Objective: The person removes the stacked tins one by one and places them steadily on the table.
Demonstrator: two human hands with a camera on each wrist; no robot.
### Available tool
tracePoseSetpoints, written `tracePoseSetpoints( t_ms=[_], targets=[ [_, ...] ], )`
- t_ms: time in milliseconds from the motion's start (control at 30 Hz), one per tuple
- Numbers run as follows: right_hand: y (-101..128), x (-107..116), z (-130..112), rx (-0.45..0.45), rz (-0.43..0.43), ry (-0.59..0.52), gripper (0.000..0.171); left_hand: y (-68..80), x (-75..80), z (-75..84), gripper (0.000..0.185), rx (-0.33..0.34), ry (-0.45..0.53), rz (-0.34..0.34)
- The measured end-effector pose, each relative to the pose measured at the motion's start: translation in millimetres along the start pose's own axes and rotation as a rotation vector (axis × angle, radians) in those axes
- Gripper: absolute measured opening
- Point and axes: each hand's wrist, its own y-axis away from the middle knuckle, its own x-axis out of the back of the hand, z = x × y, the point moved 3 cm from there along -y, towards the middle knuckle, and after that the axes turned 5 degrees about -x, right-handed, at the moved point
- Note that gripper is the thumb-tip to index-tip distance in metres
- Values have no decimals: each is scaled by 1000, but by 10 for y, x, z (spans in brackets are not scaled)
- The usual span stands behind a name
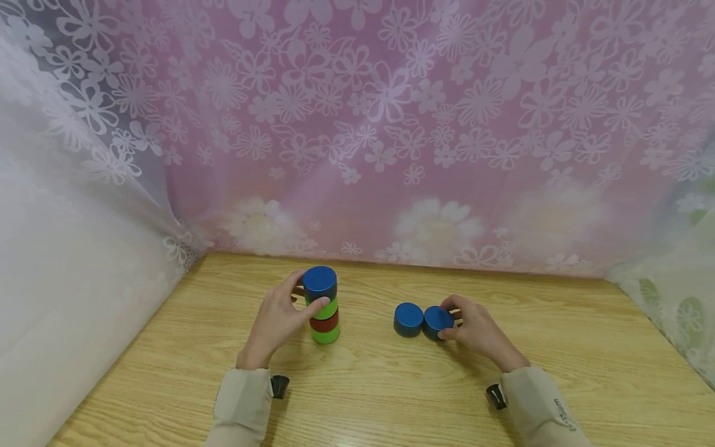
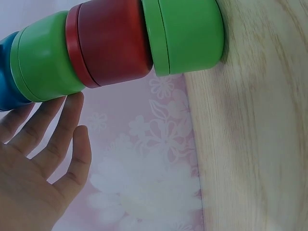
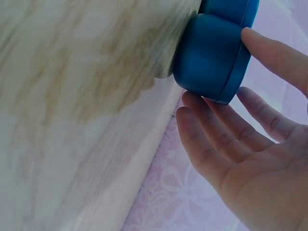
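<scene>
A stack of small round lidded tins stands upright on the wooden table: a blue tin [image 1: 320,280] on top, then a green tin [image 2: 50,55], a red tin [image 2: 113,41] and another green tin [image 1: 326,334] at the bottom. My left hand [image 1: 279,320] grips this stack near its top, thumb in front and fingers round the far side, at the blue and upper green tins. To the right, two more blue tins stand side by side. My right hand [image 1: 475,329] pinches the right-hand blue tin [image 3: 207,55] between thumb and fingers; the other blue tin [image 1: 408,320] is just left of it.
The wooden table [image 1: 363,397] ends at the back against a pink flowered curtain [image 1: 357,155]. Pale cloth [image 1: 72,267] hangs along the left side, and more patterned cloth [image 1: 670,310] borders the right. A dark wrist mount [image 1: 280,386] sits at each sleeve cuff.
</scene>
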Motion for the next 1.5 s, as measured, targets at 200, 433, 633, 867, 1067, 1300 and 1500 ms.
tracePoseSetpoints(
  t_ms=[200, 433, 633, 867, 1067, 1300, 1500],
  targets=[
    [15, 24, -11, -17, -15, -9, 46, 4, -2, 1, 63, 8, -8, -5],
    [26, 123, -118, 6, 39, -49, 49, 9, 10, -4, 63, 20, -16, -11],
    [-8, 171, -180, 32, 124, -87, 49, 2, 12, 1, 62, 3, -8, -6],
    [-47, 164, -263, 92, 194, -128, 44, 4, 7, -3, 62, 3, 2, -3],
    [-91, 138, -332, 119, 232, -140, 39, -1, 1, -8, 61, 5, 5, -5],
    [-102, 116, -414, 126, 230, -167, 38, -2, 1, 0, 62, -1, 3, -11],
    [-107, 92, -480, 122, 223, -185, 37, 4, 5, -5, 63, 22, 13, -20]
  ],
)
